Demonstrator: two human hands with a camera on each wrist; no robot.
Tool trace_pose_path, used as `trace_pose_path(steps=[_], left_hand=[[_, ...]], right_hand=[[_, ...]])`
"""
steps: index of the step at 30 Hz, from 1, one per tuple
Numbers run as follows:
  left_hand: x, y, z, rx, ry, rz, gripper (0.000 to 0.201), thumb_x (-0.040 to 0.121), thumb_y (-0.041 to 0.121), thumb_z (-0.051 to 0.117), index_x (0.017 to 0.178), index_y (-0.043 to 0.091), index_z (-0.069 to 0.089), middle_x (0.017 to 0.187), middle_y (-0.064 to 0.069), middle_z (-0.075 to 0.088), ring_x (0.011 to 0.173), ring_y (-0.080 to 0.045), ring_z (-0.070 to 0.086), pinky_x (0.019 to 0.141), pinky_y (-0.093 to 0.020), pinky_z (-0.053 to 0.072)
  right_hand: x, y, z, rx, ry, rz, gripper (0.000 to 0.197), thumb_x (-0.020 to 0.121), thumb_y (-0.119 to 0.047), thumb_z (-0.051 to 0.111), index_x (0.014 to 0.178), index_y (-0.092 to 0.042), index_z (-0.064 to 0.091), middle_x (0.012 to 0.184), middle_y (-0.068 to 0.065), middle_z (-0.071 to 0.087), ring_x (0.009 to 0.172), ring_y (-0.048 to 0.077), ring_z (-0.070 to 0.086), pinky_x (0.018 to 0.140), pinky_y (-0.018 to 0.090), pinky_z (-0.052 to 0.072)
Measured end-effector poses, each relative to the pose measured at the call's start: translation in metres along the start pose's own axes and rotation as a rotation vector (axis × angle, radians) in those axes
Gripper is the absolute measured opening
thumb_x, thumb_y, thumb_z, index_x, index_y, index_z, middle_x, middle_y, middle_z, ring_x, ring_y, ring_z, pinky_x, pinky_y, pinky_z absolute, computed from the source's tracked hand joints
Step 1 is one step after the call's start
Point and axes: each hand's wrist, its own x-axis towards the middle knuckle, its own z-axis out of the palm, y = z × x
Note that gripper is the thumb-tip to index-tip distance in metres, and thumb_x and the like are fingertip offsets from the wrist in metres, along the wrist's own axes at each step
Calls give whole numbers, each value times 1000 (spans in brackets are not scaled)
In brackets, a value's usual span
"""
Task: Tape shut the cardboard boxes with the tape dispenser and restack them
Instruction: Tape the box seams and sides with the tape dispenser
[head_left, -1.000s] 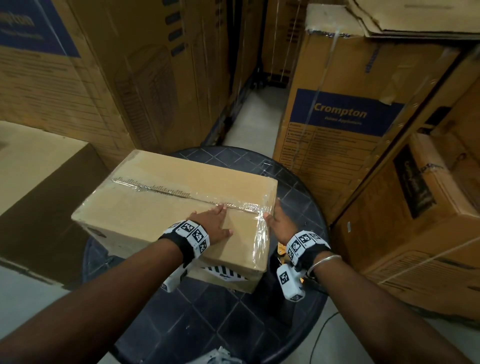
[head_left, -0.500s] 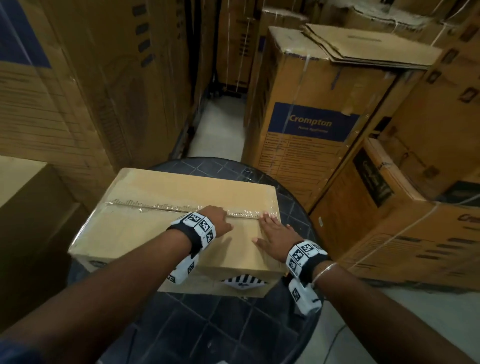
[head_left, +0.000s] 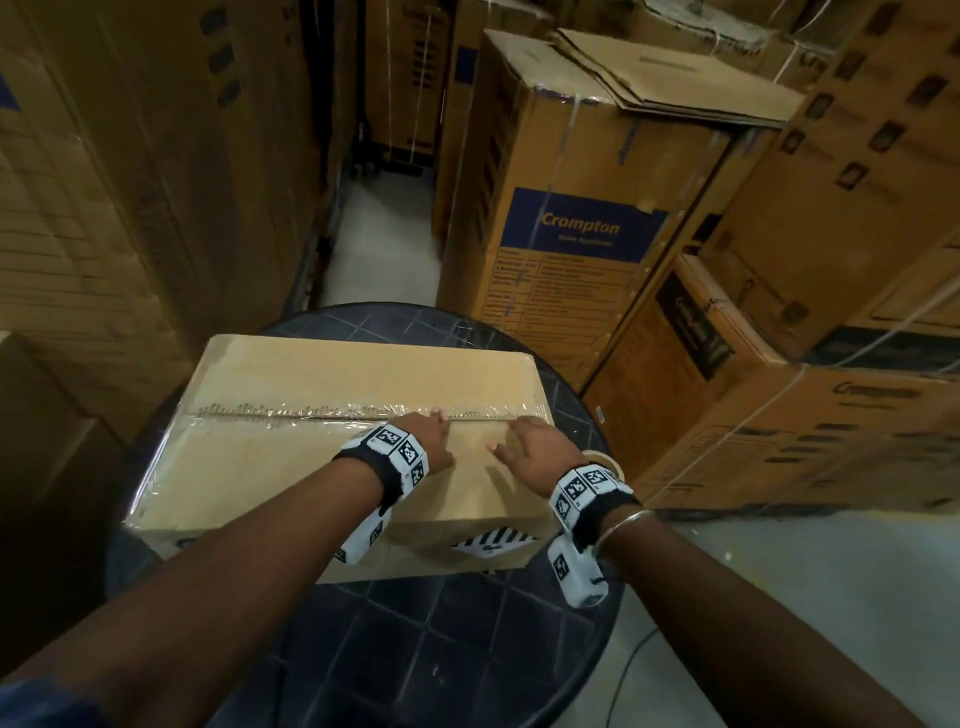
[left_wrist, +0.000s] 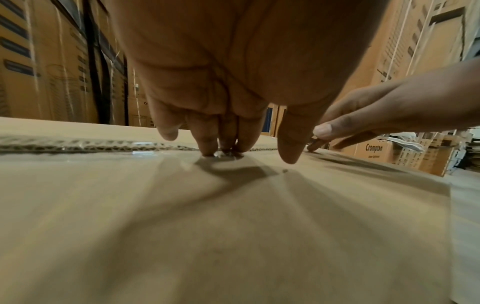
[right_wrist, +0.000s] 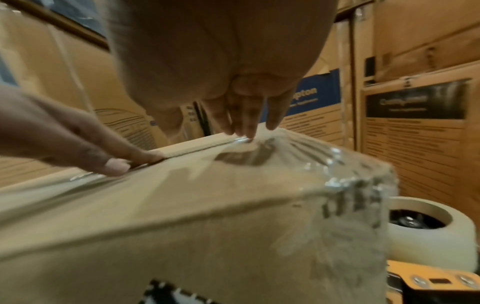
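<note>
The cardboard box (head_left: 332, 415) sits on the round worktop (head_left: 467, 649). The left hand (head_left: 423, 441) and right hand (head_left: 535, 454), fingers extended and grasping nothing, press its clear-taped seam (head_left: 291, 413); the tape dispenser (right_wrist: 426, 232) lies beside it.

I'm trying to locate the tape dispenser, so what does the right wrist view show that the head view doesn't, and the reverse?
Only the right wrist view shows the tape dispenser whole, lying beside the box's taped end. Only the head view shows the round table, the full seam and the stacked cartons around. Both show the box, with left hand and right hand pressing straight fingers along the tape.
</note>
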Motion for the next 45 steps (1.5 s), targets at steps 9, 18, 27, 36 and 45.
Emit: trace_pose_path(steps=[9, 18, 27, 36, 45], left_hand=[[-7, 1, 2, -53, 1, 17, 71, 101, 42, 42, 157, 12, 10, 165, -5, 3, 144, -29, 31, 113, -37, 32], [-27, -33, 18, -108, 35, -211, 71, 99, 49, 39, 158, 26, 8, 165, 10, 4, 149, -23, 18, 115, -60, 24], [-47, -48, 33, -125, 8, -261, 83, 94, 71, 25, 157, 27, -4, 164, 11, -7, 152, -24, 7, 118, -59, 17], [-52, -80, 16, -107, 75, -315, 84, 90, 66, 43, 157, 21, 16, 165, 3, 12, 149, -27, 18, 117, -53, 24], [-53, -104, 19, 13, -18, -196, 91, 88, 78, 25, 158, 24, 0, 165, 7, 0, 152, -24, 7, 119, -58, 13]], right_hand=[[15, 11, 7, -99, -189, 24, 96, 103, -64, 43, 165, -10, -5, 174, 9, -10, 161, 27, 1, 128, 45, 12], [18, 29, 10, -169, -163, -76, 100, 99, -74, 35, 166, -10, -4, 174, 7, -7, 161, 26, 5, 128, 51, 15], [18, 33, 26, -140, -138, -100, 102, 98, -76, 32, 164, -11, -13, 172, 9, -17, 161, 26, -6, 129, 48, 6], [21, 31, 24, -15, -42, -64, 104, 95, -71, 52, 165, -10, 5, 175, 8, 1, 160, 24, 8, 129, 45, 14], [22, -4, 25, -60, -121, 35, 101, 98, -74, 38, 166, -12, -5, 173, 6, -10, 161, 26, 1, 127, 48, 12]])
